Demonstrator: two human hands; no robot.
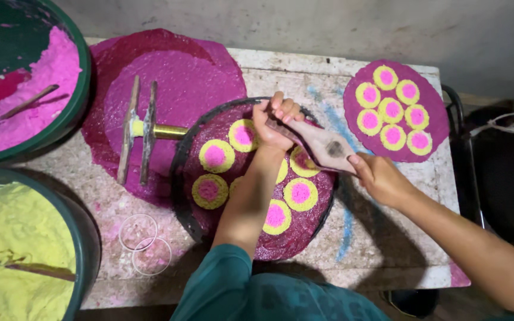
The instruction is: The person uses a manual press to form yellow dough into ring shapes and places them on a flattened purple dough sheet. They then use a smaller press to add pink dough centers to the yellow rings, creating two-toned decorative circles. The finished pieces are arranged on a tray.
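A stained worktable [388,249] fills the frame, crowded with colour. Two large tubs sit at its near-left edge, one heaped with yellow powder [13,249], the other with pink powder [37,83] and a stick lying in it. A wide magenta sheet [191,77] lies across the table's back, a wooden and brass press tool [141,129] resting on it. At centre, a round dark tray [181,172] carries a purple disc [292,235] dotted with yellow-and-pink circles [215,156]. A finished purple disc [397,110] with seven such circles lies apart at the far right. Two thin ring moulds [144,241] rest near the front edge.

Over the tray, the person's left hand [273,122] is curled tight around the narrow end of a wooden paddle [322,145], while the right hand [379,175] pinches its broad end from below; both are closed on the tool, which hangs just above the circles.

The step appears to be working or smoothing the pattern. Done well, it likely calls for keeping the paddle level, lowering it squarely between circles, and steadying both ends so no ring smears into the purple ground.
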